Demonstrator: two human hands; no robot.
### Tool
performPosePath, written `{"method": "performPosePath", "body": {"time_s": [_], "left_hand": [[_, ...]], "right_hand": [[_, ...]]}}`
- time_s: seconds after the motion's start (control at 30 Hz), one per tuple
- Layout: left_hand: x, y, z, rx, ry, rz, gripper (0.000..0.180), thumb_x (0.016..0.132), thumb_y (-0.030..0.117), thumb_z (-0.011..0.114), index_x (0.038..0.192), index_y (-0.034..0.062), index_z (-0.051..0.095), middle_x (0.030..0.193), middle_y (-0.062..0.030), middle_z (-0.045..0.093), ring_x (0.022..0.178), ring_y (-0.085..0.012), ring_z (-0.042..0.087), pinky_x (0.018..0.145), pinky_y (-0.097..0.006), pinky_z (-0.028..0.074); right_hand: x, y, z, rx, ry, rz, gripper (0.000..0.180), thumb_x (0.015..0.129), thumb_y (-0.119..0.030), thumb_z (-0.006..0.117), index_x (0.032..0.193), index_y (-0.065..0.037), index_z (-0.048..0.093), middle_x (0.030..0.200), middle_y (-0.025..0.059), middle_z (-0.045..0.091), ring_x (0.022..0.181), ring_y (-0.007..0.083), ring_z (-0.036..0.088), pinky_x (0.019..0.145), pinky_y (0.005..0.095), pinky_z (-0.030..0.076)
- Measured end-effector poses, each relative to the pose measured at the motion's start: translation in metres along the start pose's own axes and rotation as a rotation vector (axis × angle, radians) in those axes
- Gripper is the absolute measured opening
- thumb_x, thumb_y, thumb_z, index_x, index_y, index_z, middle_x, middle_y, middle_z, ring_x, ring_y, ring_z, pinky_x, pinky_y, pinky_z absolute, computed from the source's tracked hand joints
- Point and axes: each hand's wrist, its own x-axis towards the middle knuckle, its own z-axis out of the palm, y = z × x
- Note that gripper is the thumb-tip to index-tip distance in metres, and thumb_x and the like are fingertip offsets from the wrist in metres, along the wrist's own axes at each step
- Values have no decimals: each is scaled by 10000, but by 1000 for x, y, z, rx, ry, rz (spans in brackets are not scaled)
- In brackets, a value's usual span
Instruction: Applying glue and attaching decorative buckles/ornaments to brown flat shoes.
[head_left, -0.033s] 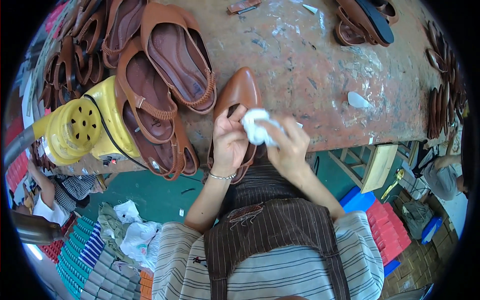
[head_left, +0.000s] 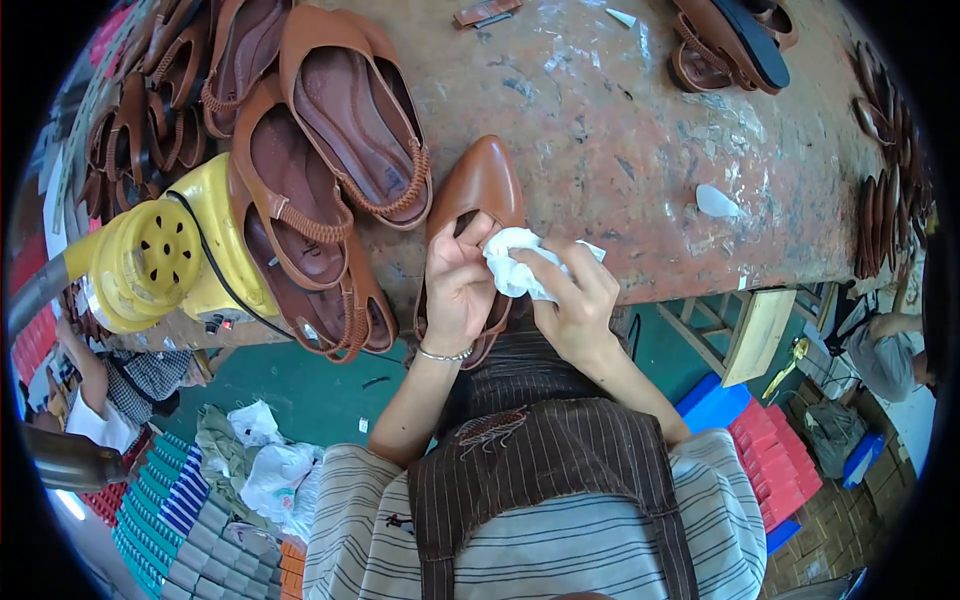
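A brown pointed slingback shoe [head_left: 480, 180] lies at the table's near edge, its toe pointing away from me. My left hand [head_left: 460, 285] lies over the shoe's opening, fingers curled at the edge of its upper and gripping it; part of the shoe is hidden under the hand. A crumpled white cloth [head_left: 512, 262] is bunched in my right hand [head_left: 580, 300], just beside the left fingers and over the shoe's right side. Whether the cloth presses on the leather I cannot tell.
Several brown slingbacks [head_left: 365, 120] are heaped at the left beside a yellow machine [head_left: 160, 255] with a black cord. More shoes [head_left: 735, 45] lie far right. A white oval piece [head_left: 715, 201] rests on the worn table [head_left: 600, 150]. Other people [head_left: 885, 350] are at both sides.
My right hand has shifted slightly, and the white cloth now looks looser and more spread out, with a corner showing past the fingers. The left hand and shoe have hardly moved.
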Motion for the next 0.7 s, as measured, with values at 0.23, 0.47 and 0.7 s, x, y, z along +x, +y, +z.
{"method": "performPosePath", "body": {"time_s": [0.23,0.47,0.7], "left_hand": [[1,5,15,90,105,20,645,631,-148,438,1261,-26,368,1309,-218,470,1251,-320,445,1084,-456,322],[-1,2,7,2,77,54,651,648,-171,442,1275,-21,354,1325,-245,462,1205,-347,494,1033,-468,380],[-3,2,-2,-16,40,11,651,652,-156,454,1279,-16,342,1280,-229,498,1182,-312,516,1023,-420,399]], "right_hand": [[31,4,8,-80,25,-13,369,623,-8,652,963,-149,679,861,59,612,717,257,612,568,366,490],[42,7,7,-182,47,-43,376,645,-69,658,1006,-170,683,891,54,589,753,231,583,592,350,469],[-3,-8,-3,-126,-25,36,418,620,-62,665,1027,-156,682,900,51,592,744,229,584,570,339,461]]}}
